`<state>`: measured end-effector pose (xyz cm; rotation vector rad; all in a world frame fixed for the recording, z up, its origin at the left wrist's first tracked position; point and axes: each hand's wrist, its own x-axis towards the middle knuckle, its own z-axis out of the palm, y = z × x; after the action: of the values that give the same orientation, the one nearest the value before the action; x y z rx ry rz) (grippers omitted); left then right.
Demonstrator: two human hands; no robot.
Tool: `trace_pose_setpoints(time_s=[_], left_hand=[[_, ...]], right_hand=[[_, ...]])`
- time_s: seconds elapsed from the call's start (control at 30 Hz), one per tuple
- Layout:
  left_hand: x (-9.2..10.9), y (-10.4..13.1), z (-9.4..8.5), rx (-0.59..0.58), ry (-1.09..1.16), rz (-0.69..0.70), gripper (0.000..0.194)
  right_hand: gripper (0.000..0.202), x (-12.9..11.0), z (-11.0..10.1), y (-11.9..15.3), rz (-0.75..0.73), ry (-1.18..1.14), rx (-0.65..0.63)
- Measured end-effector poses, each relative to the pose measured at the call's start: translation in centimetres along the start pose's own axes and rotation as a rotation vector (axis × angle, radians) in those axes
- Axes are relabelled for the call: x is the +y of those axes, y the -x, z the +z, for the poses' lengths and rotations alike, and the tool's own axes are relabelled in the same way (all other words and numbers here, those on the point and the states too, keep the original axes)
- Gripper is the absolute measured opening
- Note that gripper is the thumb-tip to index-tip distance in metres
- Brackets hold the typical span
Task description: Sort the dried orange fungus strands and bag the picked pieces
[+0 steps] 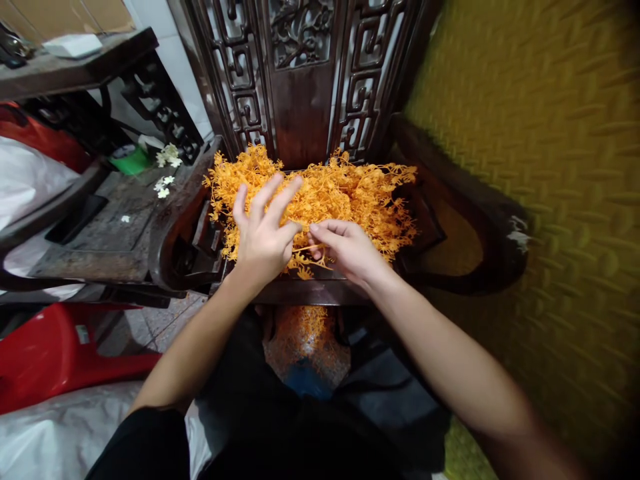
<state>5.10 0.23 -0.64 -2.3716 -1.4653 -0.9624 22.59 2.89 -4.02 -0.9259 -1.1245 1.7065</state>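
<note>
A big heap of orange branching sprigs point(360, 193), plastic by their look, lies on the seat of a dark carved wooden chair point(300, 113). At the heap's front edge, my left hand point(265, 233) has three fingers spread upward, while its thumb and forefinger pinch at an orange sprig point(313, 250). Close beside it on the right, my right hand point(347, 247) is closed on the same sprig's thin stem with thumb and fingertips. The exact spot between the fingertips is partly hidden.
Below the seat, a bag point(307, 343) with orange bits sits between my legs. On the left, another wooden chair point(110, 233) bears a green tape roll point(130, 159) and pale flower pieces point(169, 155). A red plastic stool point(55, 353) stands lower left; a yellow woven-textured surface point(550, 167) rises on the right.
</note>
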Motion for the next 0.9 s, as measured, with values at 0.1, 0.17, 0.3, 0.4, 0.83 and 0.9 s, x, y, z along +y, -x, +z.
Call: trace_pose_setpoints(time_s=[0.1, 0.17, 0.3, 0.4, 0.83, 0.9], left_hand=[[0.3, -0.3, -0.2, 0.097, -0.052, -0.175, 0.012], [0.2, -0.2, -0.1, 0.097, -0.032, -0.232, 0.024], [-0.5, 0.4, 0.3, -0.087, 0.187, -0.236, 0.034], [-0.8, 0.6, 0.3, -0.286, 0.353, -0.263, 0.026], [-1.0, 0.8, 0.3, -0.492, 0.214, -0.268, 0.04], [-1.0, 1.1, 0.3, -0.494, 0.122, -0.256, 0.038]], right_hand=[[0.036, 0.1, 0.3, 0.2, 0.035, -0.07, -0.059], [0.035, 0.2, 0.5, 0.4, 0.042, -0.061, -0.101], [0.037, 0.6, 0.7, 0.5, 0.029, 0.022, -0.142], [0.037, 0.8, 0.7, 0.5, -0.092, 0.357, -0.034], [0.033, -0.3, 0.0, 1.1, -0.66, 1.199, -0.006], [0.032, -0.6, -0.2, 1.1, -0.585, 1.125, -0.081]])
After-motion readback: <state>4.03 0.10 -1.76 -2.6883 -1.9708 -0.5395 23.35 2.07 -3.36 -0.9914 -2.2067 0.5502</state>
